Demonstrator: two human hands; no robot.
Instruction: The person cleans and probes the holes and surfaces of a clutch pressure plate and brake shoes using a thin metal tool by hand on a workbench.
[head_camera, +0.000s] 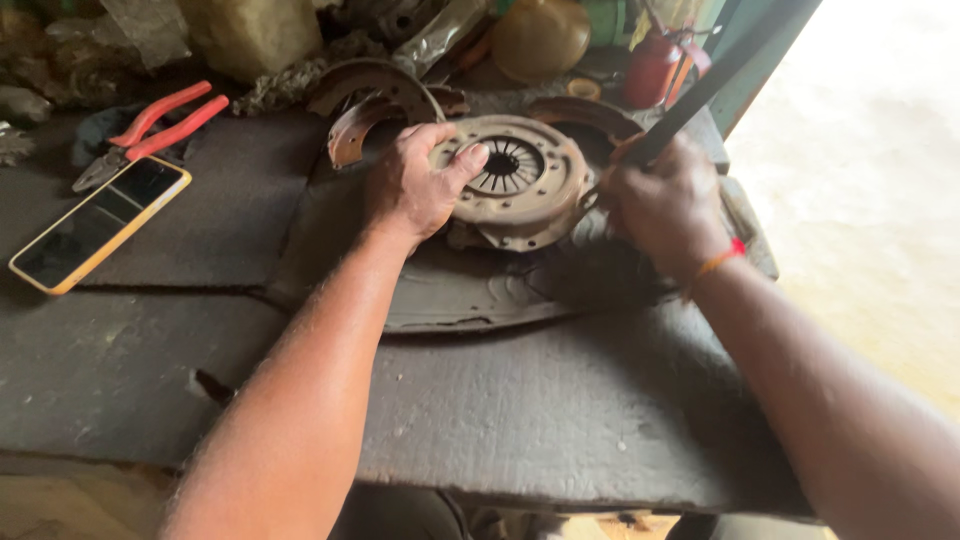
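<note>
The tabletop (560, 420) is big, dark & worn, w/ flat dark mats on it. Near the middle-back sits a round rusty metal disc (535, 205) w/ a ring of slots in its middle; it lies flat but a bit tilted, on top of a dark mat. The left hand (415, 185) lies on the disc's left side, fingers curled over the rim & thumb pressed on the top face, so it grips the disc. The right hand (660, 205) is at the disc's right edge, closed around a long dark bar (715, 85) that slants up to the top right corner; the bar's low end meets the disc's rim. A red & orange thread band (715, 262) goes round the right wrist. Just behind the disc are curved rusty metal pieces (370, 100), touching or almost touching it. Well to the left lies a phone (100, 222) w/ a yellow case, screen up & dark. Right above it are pliers (150, 130) w/ red handles. At the back right stands a small red can (652, 68), & next to it a yellowish jug (540, 38). Back left is a heap of dusty stuff, too messy to tell.
</note>
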